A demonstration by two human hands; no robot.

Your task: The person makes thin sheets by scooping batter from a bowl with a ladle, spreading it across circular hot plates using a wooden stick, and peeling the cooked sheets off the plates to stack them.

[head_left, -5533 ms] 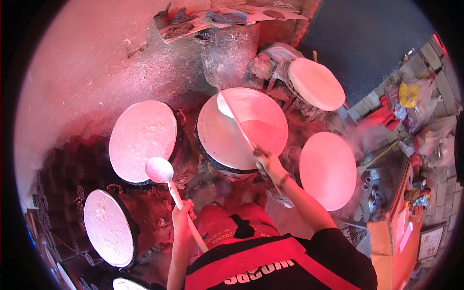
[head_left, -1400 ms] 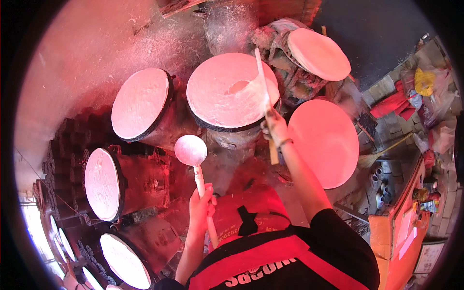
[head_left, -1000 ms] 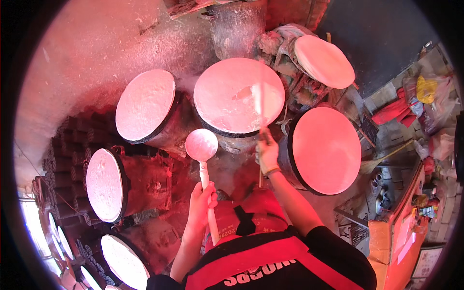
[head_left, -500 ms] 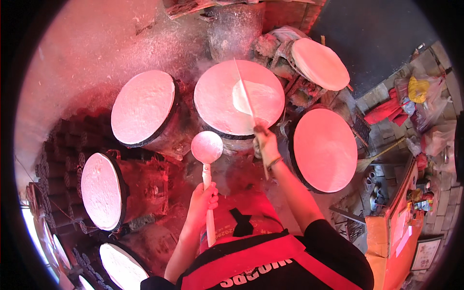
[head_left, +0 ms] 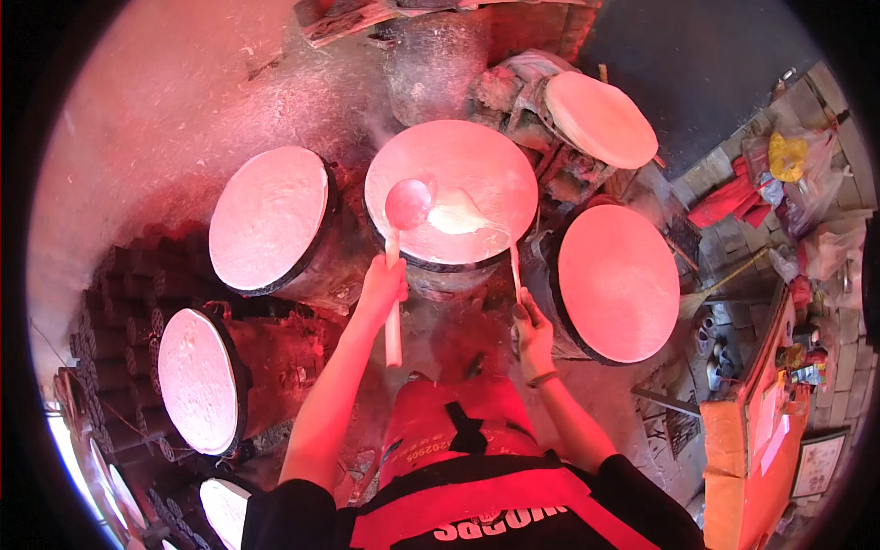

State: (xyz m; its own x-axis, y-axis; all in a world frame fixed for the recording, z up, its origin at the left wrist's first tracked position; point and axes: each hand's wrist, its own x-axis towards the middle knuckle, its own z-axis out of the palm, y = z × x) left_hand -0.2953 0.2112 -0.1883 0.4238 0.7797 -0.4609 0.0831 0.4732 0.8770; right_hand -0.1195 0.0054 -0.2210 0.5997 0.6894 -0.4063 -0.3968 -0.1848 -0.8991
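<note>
Your right fingers (head_left: pixel 525 321) hold a slim stick (head_left: pixel 515 268); your left fingers (head_left: pixel 395 277) wrap the pale, cylindrical handle (head_left: pixel 393 335) of a ladle (head_left: pixel 392 244), its rounded bowl (head_left: pixel 409 203) over the round, dark-rimmed griddle (head_left: pixel 449 147), beside a pale, irregular pool of batter (head_left: pixel 456 214). Beyond stands a mottled, scuffed drum (head_left: pixel 433 73).

The left hand (head_left: pixel 382 284) now reaches farther forward, and the ladle (head_left: pixel 409 203) it grips shows over the near left part of the griddle (head_left: pixel 449 267), where half a second ago its bowl was short of the near rim (whether the two touch, I cannot tell). The handle's lower end is clear of the red clothing (head_left: pixel 504 412). The right hand (head_left: pixel 532 339) is drawn back toward the body; its stick (head_left: pixel 515 268), earlier laid across the griddle, only meets the near right edge. The batter (head_left: pixel 456 214) now spreads between ladle and stick, thinning toward the stick's tip.
</note>
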